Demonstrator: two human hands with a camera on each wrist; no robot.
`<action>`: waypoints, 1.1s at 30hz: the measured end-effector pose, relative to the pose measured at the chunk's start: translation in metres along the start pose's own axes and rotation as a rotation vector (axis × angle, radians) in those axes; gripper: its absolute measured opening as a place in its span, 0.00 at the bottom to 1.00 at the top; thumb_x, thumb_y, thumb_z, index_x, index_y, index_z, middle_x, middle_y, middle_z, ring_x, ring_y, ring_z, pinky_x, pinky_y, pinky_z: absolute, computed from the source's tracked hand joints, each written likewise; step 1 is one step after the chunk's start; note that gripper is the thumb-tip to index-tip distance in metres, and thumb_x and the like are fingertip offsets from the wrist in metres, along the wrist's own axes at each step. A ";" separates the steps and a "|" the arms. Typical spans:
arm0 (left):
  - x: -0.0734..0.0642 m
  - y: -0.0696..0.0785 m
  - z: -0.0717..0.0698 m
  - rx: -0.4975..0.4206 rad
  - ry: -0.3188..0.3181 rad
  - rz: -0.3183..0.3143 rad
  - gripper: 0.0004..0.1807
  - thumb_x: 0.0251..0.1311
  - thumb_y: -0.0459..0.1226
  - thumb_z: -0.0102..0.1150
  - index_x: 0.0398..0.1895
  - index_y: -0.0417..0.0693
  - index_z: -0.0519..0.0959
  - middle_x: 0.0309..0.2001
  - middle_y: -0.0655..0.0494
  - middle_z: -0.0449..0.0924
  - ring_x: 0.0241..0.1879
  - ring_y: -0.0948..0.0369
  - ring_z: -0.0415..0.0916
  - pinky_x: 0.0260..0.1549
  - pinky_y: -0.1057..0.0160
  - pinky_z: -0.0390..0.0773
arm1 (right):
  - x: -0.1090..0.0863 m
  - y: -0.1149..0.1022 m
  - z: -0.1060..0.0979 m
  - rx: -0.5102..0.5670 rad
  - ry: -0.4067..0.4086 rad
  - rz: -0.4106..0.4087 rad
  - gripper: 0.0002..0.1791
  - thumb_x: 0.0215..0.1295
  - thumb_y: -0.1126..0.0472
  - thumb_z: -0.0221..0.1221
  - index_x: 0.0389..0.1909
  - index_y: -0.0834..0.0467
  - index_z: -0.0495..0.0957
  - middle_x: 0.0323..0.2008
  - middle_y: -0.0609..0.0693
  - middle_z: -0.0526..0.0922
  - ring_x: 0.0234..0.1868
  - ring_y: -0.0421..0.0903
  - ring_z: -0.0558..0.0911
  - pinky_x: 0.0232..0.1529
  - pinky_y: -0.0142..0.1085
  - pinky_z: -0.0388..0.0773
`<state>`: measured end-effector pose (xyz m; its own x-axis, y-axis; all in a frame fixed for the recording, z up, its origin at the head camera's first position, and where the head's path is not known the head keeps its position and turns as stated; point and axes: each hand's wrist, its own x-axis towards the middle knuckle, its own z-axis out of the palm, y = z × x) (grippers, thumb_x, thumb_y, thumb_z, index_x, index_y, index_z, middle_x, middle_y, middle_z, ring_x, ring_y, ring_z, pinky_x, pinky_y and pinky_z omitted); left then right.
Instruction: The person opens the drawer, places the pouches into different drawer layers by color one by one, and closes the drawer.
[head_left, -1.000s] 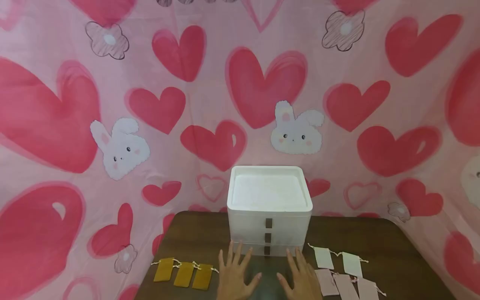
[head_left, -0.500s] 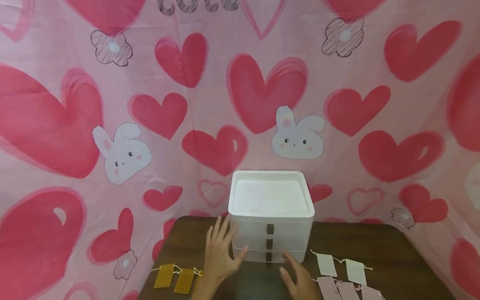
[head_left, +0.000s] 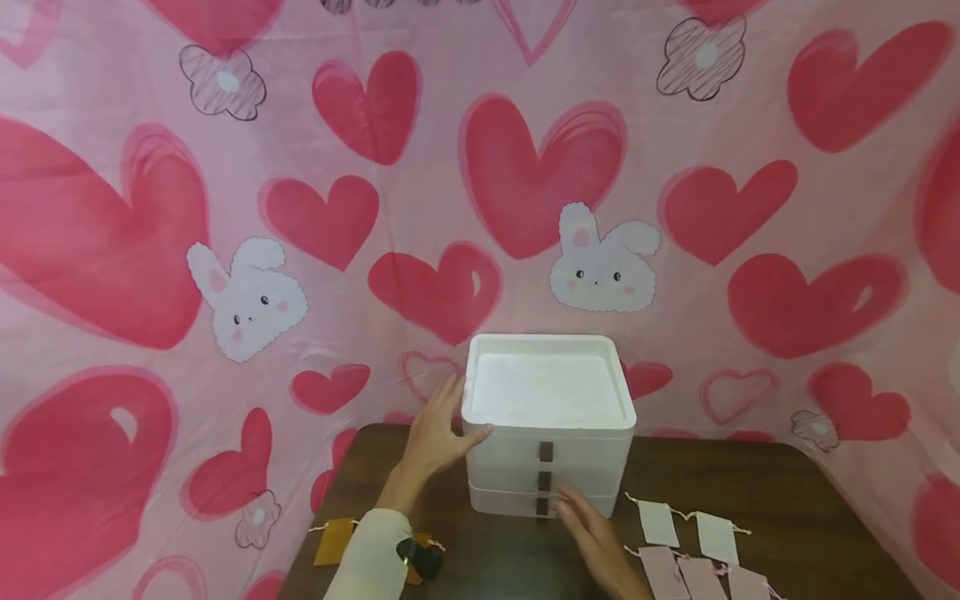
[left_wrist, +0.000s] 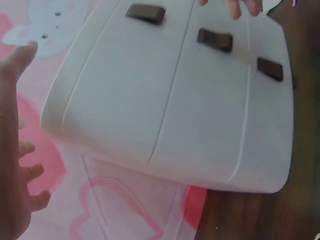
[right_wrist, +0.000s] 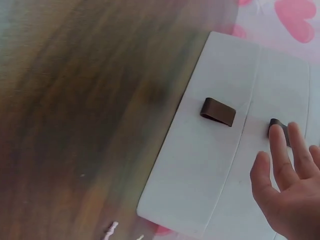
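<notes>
A white three-drawer box [head_left: 506, 454] with a tray-like top stands at the back of the table, each drawer front bearing a brown pull tab. My left hand [head_left: 433, 433] is at the box's upper left corner, thumb toward the front edge and fingers along the side. In the left wrist view, that hand's fingers are spread loosely. My right hand [head_left: 596, 537] reaches toward the lower drawers from the front right. Its fingers are extended and overlap the middle pull tab [right_wrist: 274, 125] in the right wrist view. The bottom pull tab [right_wrist: 218, 112] shows beside them. All drawers sit closed.
Yellow drawstring pouches [head_left: 333, 540] lie on the left, partly hidden behind my left sleeve [head_left: 375, 554]. On the right lie white pouches [head_left: 658, 525] and pink pouches [head_left: 663, 573]. A pink heart-print cloth [head_left: 420, 200] hangs behind the dark wooden table [head_left: 720, 475].
My left hand has risen from in front of the box to its upper left corner. The right hand has moved slightly forward and left, closer to the pull tabs.
</notes>
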<state>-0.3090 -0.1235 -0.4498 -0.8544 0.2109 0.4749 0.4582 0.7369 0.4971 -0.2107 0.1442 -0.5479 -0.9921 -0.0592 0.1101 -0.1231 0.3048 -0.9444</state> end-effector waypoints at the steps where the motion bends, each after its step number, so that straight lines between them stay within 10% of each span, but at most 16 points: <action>1: 0.005 -0.002 -0.001 -0.014 -0.017 -0.004 0.53 0.53 0.63 0.65 0.80 0.53 0.60 0.78 0.49 0.62 0.77 0.46 0.61 0.67 0.31 0.68 | 0.004 -0.001 0.000 0.028 -0.043 0.005 0.26 0.80 0.54 0.47 0.68 0.66 0.70 0.54 0.62 0.86 0.52 0.47 0.86 0.52 0.35 0.79; 8: 0.024 -0.008 0.000 -0.210 -0.086 -0.056 0.57 0.49 0.61 0.72 0.80 0.50 0.58 0.79 0.49 0.60 0.77 0.47 0.61 0.71 0.35 0.66 | 0.035 -0.010 -0.010 0.392 -0.415 0.172 0.41 0.82 0.40 0.23 0.77 0.71 0.43 0.63 0.58 0.82 0.54 0.40 0.84 0.58 0.41 0.74; 33: 0.028 -0.017 0.011 -0.304 -0.182 -0.161 0.66 0.44 0.57 0.79 0.81 0.44 0.52 0.81 0.46 0.54 0.80 0.48 0.54 0.77 0.42 0.61 | 0.068 -0.016 -0.005 0.564 -0.536 0.222 0.47 0.78 0.32 0.21 0.71 0.64 0.67 0.57 0.43 0.86 0.56 0.39 0.83 0.62 0.38 0.74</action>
<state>-0.3431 -0.1234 -0.4531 -0.9382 0.2391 0.2503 0.3434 0.5517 0.7601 -0.2762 0.1397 -0.5241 -0.8286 -0.5453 -0.1267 0.2474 -0.1535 -0.9567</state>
